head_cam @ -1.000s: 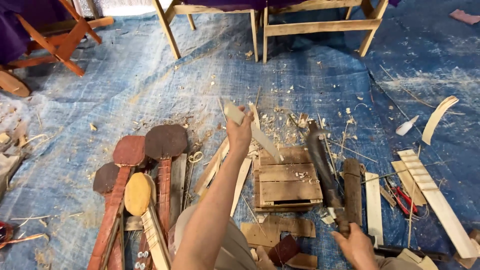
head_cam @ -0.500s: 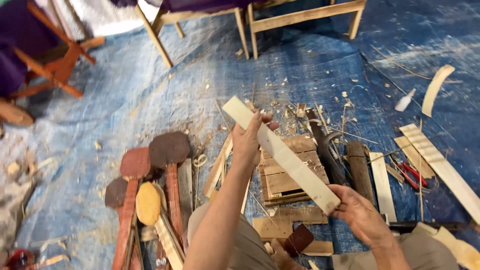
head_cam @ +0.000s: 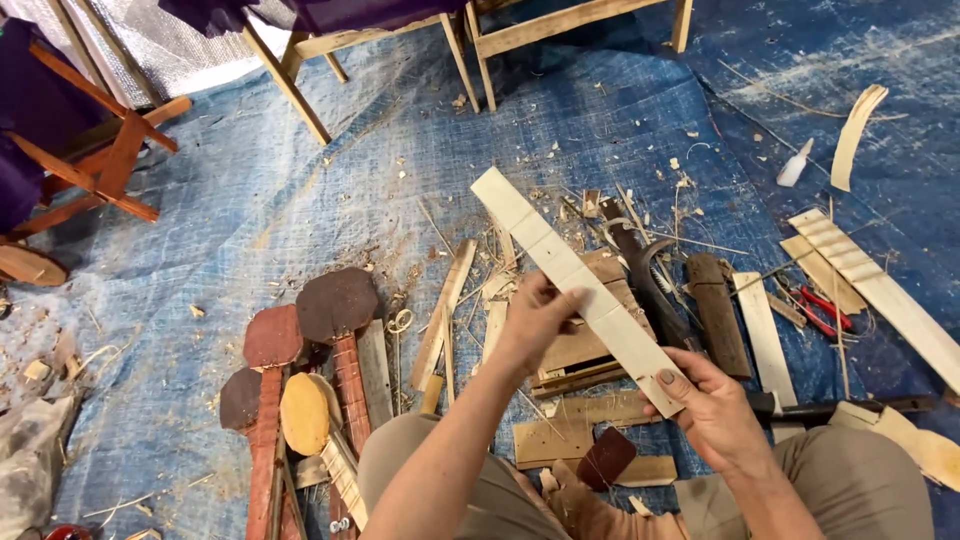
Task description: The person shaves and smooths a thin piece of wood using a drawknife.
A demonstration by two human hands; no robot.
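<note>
I hold a long pale wooden strip [head_cam: 560, 262] with notched cuts across it, slanted from upper left to lower right above my lap. My left hand [head_cam: 535, 320] grips it around the middle from below. My right hand [head_cam: 712, 408] pinches its lower right end. Under the strip lies a small stack of flat wooden boards [head_cam: 590, 350] on the blue tarp [head_cam: 300, 190].
Several paddle-shaped wooden pieces, dark red and pale [head_cam: 300, 380], lie at the left. A dark tool [head_cam: 640, 270], a dark wooden block [head_cam: 715, 310], red-handled pliers [head_cam: 825, 310], pale slats [head_cam: 880, 290] and shavings lie right. Wooden chair legs [head_cam: 290, 90] stand behind.
My left hand lifted the strip off the floor pile, my right hand let go of the dark tool and took the strip's lower end. The strip now sits lower and closer.
</note>
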